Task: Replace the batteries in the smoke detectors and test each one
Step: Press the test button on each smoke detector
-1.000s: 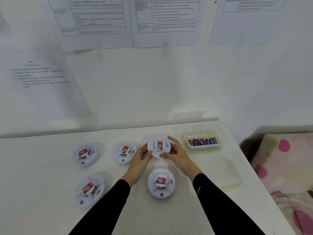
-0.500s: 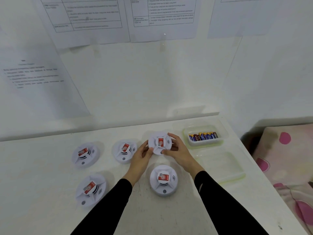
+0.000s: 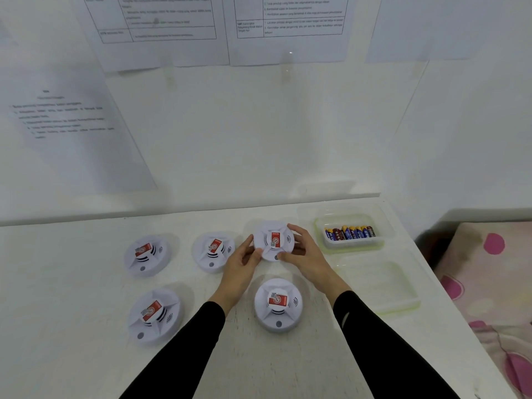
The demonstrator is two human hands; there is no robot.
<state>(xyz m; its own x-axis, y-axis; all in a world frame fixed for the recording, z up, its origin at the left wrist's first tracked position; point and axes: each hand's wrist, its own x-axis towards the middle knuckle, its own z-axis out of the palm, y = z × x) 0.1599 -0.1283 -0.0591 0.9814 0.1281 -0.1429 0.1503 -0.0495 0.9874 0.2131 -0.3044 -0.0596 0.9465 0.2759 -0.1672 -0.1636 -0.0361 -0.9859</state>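
Several round white smoke detectors with red labels lie on the white table (image 3: 72, 364). Both hands hold the back right detector (image 3: 274, 240), tilted up off the table. My left hand (image 3: 241, 269) grips its left edge with thumb and fingers. My right hand (image 3: 308, 254) curls round its right edge, thumb near the bottom. Other detectors sit at back left (image 3: 146, 254), back middle (image 3: 213, 251), front left (image 3: 154, 313) and front middle (image 3: 277, 303). A clear tray of batteries (image 3: 349, 234) stands to the right.
An empty clear tray (image 3: 380, 286) lies in front of the battery tray near the table's right edge. Printed sheets hang on the white wall behind. A pink spotted cloth (image 3: 495, 283) lies beyond the table on the right.
The held detector has been turned slightly between my hands and stays raised; the camera has dipped a little. The other detectors have not moved.
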